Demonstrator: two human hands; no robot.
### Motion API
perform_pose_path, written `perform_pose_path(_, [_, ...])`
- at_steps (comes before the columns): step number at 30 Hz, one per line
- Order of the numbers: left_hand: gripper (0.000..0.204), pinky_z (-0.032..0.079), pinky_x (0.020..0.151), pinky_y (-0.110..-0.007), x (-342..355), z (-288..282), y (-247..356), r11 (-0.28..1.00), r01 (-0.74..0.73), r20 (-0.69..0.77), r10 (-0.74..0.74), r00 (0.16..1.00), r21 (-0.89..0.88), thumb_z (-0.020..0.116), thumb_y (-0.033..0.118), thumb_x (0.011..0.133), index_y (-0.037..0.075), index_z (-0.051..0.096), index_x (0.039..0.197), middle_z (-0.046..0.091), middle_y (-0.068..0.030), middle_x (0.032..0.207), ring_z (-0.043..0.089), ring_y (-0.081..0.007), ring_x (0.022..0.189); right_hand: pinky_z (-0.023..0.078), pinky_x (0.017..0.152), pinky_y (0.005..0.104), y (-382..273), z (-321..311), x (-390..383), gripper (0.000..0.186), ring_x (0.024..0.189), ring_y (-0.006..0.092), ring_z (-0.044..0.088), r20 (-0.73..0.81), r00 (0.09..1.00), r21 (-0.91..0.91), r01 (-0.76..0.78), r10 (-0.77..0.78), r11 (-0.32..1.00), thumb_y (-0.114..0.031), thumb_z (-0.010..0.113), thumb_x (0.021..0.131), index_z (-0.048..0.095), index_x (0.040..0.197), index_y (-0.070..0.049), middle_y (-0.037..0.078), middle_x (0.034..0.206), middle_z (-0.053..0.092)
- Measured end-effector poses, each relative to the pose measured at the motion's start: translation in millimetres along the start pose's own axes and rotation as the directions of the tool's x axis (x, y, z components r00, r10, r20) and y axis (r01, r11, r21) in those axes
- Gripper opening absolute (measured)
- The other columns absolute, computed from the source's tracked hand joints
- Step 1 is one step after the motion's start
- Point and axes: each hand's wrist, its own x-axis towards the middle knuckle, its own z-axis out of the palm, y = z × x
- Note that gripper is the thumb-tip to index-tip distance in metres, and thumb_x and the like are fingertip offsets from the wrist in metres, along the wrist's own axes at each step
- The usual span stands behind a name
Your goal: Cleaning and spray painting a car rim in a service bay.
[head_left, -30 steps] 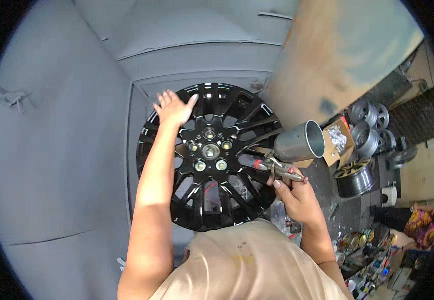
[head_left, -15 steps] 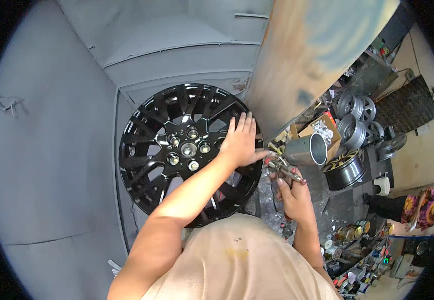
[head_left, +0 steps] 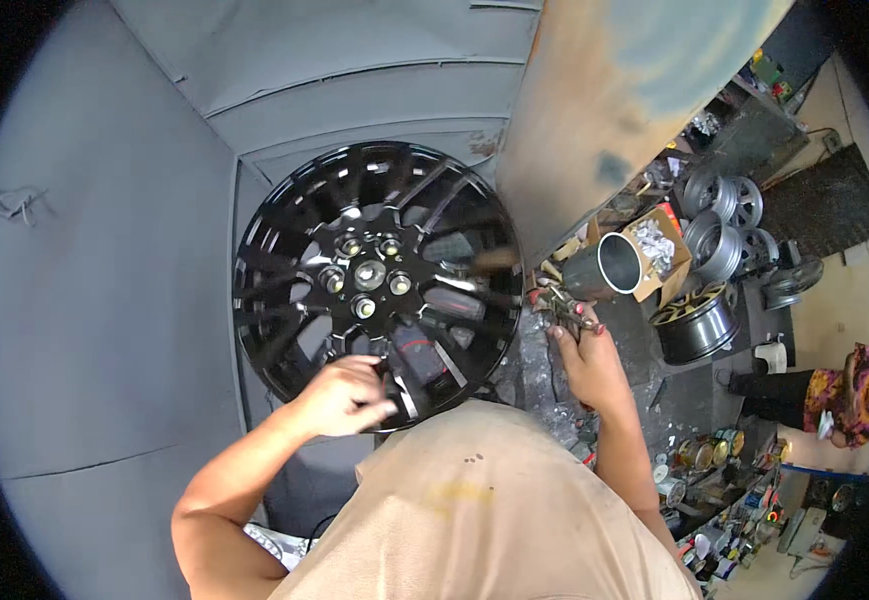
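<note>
A glossy black multi-spoke car wheel rim (head_left: 370, 274) lies face up in front of me, with several bolt holes ringing its hub. My left hand (head_left: 345, 398) is at its near edge, over the spokes. The fingers there look curled and the thumb sticks out, but motion smears them; whether they grip a spoke I cannot tell. To the right of the wheel, my right hand (head_left: 593, 368) is closed round a metal spray gun (head_left: 561, 298) with red parts. The gun sits just off the wheel's right edge, and its handle is mostly hidden by the hand.
Grey panels (head_left: 115, 330) enclose the wheel on the left and far side. A paint-stained board (head_left: 565, 150) stands at far right of it. Beyond are a grey bucket (head_left: 595, 270), a cardboard box (head_left: 667, 270), other wheels (head_left: 695, 325), cans (head_left: 700, 455) and a person in patterned clothing (head_left: 845, 395).
My left hand has swept from the wheel's right side to its near edge. The wheel has turned, its spokes and bolt holes shifted. The right hand still holds the spray gun.
</note>
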Motion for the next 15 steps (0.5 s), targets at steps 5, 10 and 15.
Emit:
perform_pose_path(5, [0.076, 0.025, 0.117, -0.050, 28, 4, 25, 0.747, 0.513, -0.538, -0.249, 0.805, 0.423, 0.063, 0.040, 0.091, -0.006, 0.037, 0.146, 0.036, -0.0302, 0.150, 0.034, -0.0393, 0.143, 0.042, 0.059, 0.0307, -25, 4, 5, 0.012, 0.062, 0.0115, 0.046, 0.176, 0.983, 0.098, 0.042, -0.059, 0.994, -0.006, 0.054, 0.096, 0.058, 0.106, 0.001, 0.003, 0.071, 0.052])
perform_pose_path(10, [0.095, 0.010, 0.121, -0.055, 46, 22, 24, 0.542, 0.705, -0.513, -0.486, 0.707, 0.458, 0.056, 0.056, 0.091, -0.011, 0.024, 0.150, 0.019, -0.0300, 0.159, 0.012, -0.0429, 0.150, 0.049, 0.078, 0.0393, -32, 14, 4, 0.026, 0.083, 0.0320, 0.062, 0.358, 0.929, 0.188, 0.023, -0.090, 0.982, -0.009, 0.056, 0.097, 0.053, 0.121, 0.001, 0.020, 0.091, 0.064])
perform_pose_path(15, [0.097, 0.010, 0.121, -0.052, 42, 11, 20, 0.559, 0.658, -0.465, -0.466, 0.752, 0.504, 0.057, 0.058, 0.090, -0.014, 0.026, 0.148, 0.021, -0.0308, 0.158, 0.013, -0.0427, 0.150, 0.051, 0.081, 0.0417, -45, 18, 4, 0.028, 0.093, 0.0390, 0.066, 0.396, 0.911, 0.145, 0.060, -0.114, 0.988, -0.010, 0.057, 0.096, 0.054, 0.122, 0.000, 0.023, 0.101, 0.066])
